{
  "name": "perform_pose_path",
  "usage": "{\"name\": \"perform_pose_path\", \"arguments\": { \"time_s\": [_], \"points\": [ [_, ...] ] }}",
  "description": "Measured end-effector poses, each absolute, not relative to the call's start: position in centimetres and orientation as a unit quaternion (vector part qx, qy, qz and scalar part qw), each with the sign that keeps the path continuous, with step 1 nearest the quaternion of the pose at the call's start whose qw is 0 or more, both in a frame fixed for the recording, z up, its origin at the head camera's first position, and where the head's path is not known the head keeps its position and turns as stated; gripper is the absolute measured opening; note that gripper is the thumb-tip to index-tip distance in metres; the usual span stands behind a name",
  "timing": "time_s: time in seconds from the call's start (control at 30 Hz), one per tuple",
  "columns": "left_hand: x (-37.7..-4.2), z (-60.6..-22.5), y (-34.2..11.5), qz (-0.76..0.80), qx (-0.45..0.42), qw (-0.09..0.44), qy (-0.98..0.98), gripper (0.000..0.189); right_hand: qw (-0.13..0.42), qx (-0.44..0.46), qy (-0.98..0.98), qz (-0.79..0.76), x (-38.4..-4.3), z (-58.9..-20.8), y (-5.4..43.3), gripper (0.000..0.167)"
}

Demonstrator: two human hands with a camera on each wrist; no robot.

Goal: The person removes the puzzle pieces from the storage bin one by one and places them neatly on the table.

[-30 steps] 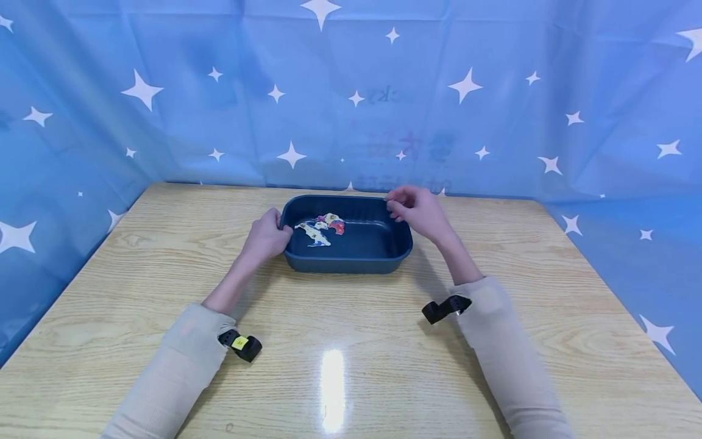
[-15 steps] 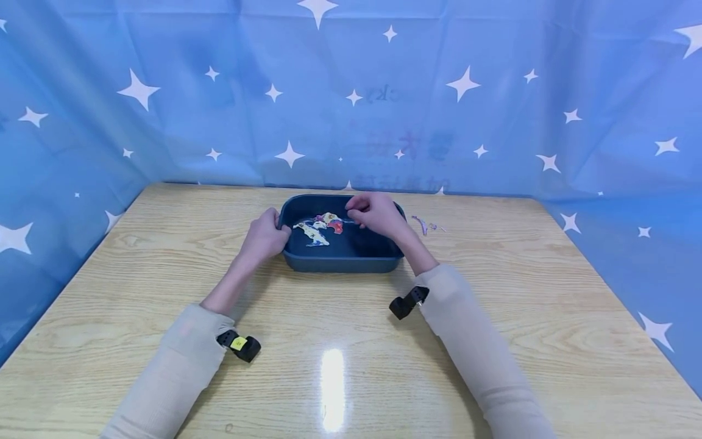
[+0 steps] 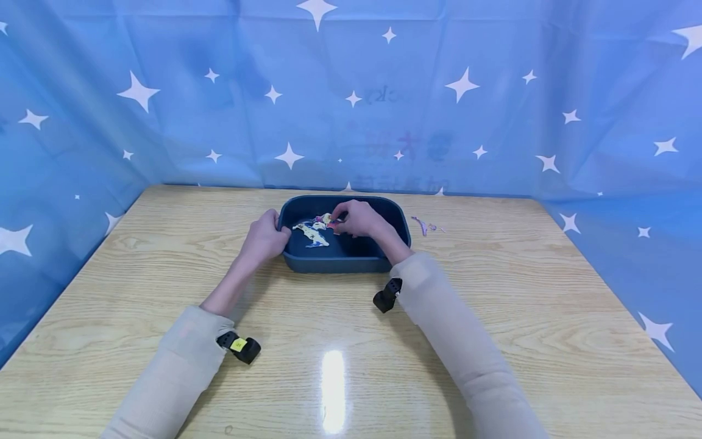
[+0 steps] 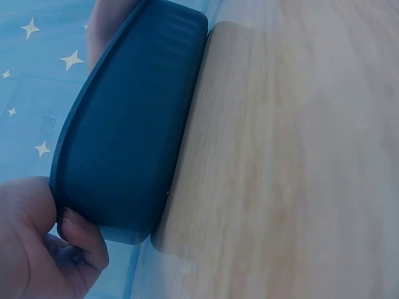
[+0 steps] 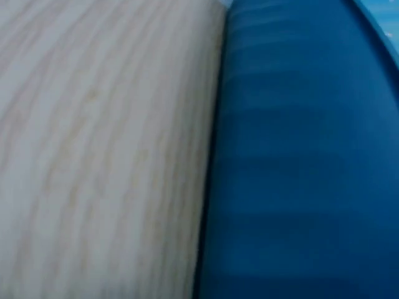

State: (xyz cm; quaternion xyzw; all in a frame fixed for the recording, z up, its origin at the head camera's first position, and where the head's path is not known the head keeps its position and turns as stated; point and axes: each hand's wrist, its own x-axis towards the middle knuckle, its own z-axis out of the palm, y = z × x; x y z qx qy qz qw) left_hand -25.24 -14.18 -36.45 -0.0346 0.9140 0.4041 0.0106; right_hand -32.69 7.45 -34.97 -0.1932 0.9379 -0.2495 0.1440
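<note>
A dark blue rectangular bin (image 3: 340,264) stands on the table. My left hand (image 3: 264,239) grips its left end, with thumb over the rim and fingers outside, as the left wrist view also shows. Flat colourful cutouts lie inside at the left: a long cream one (image 3: 312,234) with blue edges and a smaller red one (image 3: 331,226) behind it. My right hand (image 3: 359,219) reaches down into the bin, thumb and forefinger apart right at the red cutout. The right wrist view shows only the bin's outer wall (image 5: 299,156) and the tabletop.
On the wooden table (image 3: 285,353), right of the bin, lie a thin purple strip (image 3: 421,225) and a few tiny scraps (image 3: 433,227). A blue curtain (image 3: 351,122) with white stars hangs behind the table and along its sides.
My right hand has moved left from the bin's right rim, down to the cutouts inside. Its move uncovers the purple strip and scraps on the table. The left hand keeps its hold.
</note>
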Motion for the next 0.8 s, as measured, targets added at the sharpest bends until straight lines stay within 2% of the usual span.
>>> {"name": "perform_pose_path", "arguments": {
  "time_s": [0.2,0.57,0.8],
  "points": [
    [-25.2,-36.4,-14.1,0.405,-0.036,0.008,0.913,0.005,0.128,-0.190,0.948,-0.222,-32.4,-35.2,7.2,0.025],
    [-25.1,-36.4,-14.1,0.409,-0.037,0.012,0.912,0.006,0.159,-0.183,0.936,-0.256,-32.2,-35.2,7.4,0.017],
    [-25.2,-36.5,-14.1,0.409,-0.035,0.011,0.912,0.006,0.134,-0.214,0.909,-0.330,-32.1,-35.2,8.3,0.012]
  ]
}}
